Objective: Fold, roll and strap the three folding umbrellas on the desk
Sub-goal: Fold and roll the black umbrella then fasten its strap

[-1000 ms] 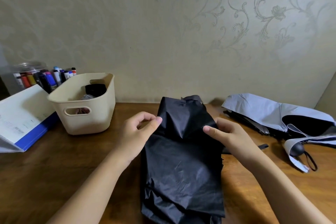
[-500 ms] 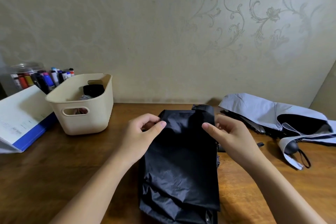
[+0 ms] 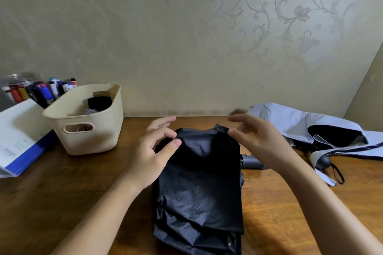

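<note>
The counter [image 3: 62, 203] is bounded at its far edge by the patterned wall [image 3: 165, 37]; a second wall face is seen at the far right. The black umbrella [image 3: 199, 182] is laid flat at centre, lengthwise away from the viewer, its far edge short of the wall and its near end cut off by the bottom of the view. Bare wood is seen on both sides of it: a broad stretch on the left, bounded by the cream basket [image 3: 87, 141] and the blue-and-white folder [image 3: 18, 136], and a narrower stretch on the right, in front of the grey umbrella [image 3: 300, 122], which is spread loose along the wall. A jar of markers [image 3: 20, 89] is noted behind the folder; the dark items in the basket are not identified. A dark handle [image 3: 251, 161] is seen just beside the right edge of the black fabric, partly hidden under the right forearm. Both hands are placed at the far corners of the black umbrella. The left hand [image 3: 149, 157] is at the far left corner, thumb laid on the fabric, forefinger curled just above it, remaining fingers raised; whether the cloth is pinched cannot be told. The right hand [image 3: 265, 145] is blurred and released, fingers extended, one fingertip touching the far right corner
</note>
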